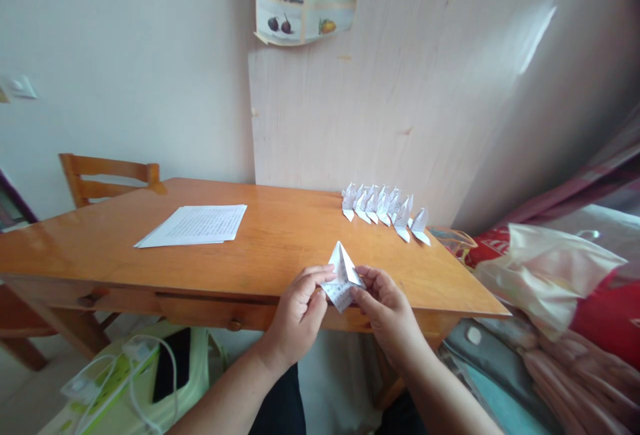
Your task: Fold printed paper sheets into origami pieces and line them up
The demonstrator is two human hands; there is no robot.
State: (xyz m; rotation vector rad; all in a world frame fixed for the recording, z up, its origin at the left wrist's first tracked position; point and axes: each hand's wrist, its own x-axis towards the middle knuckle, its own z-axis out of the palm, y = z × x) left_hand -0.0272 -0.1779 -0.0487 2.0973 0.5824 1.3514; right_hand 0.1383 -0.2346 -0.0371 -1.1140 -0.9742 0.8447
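Nearest the camera, slanting in from seven and five o'clock: two bare forearms (233, 388), with dark-clothed legs (284, 402) between. Just past six, left hand (300, 312), thumb and forefinger pinching the left edge of a folded paper piece (343, 280). At five, right hand (391, 310), thumb and forefinger pinching its right corner, other fingers curled. Held up at six o'clock by the near edge of a wooden desk (285, 235): white paper, peaked at the top, pointed below, print on the lower flap.

Farther out on the desktop, just past three, a close cluster of upright folded paper figures (403, 220); just before nine, a flat stack of printed sheets (197, 227). Under the desktop, toward eight, closed drawers (207, 315) with round knobs, contents hidden.

At eight, lower down, a pale green stool (203, 358) bearing a black flat device (173, 363) and white cables (175, 374). Beyond the desk, between three and four, a bulging red-and-white bag (550, 268), contents impossible to tell. Near nine, a wooden chair (113, 167); at twelve, on the wall, a fruit poster (306, 2).
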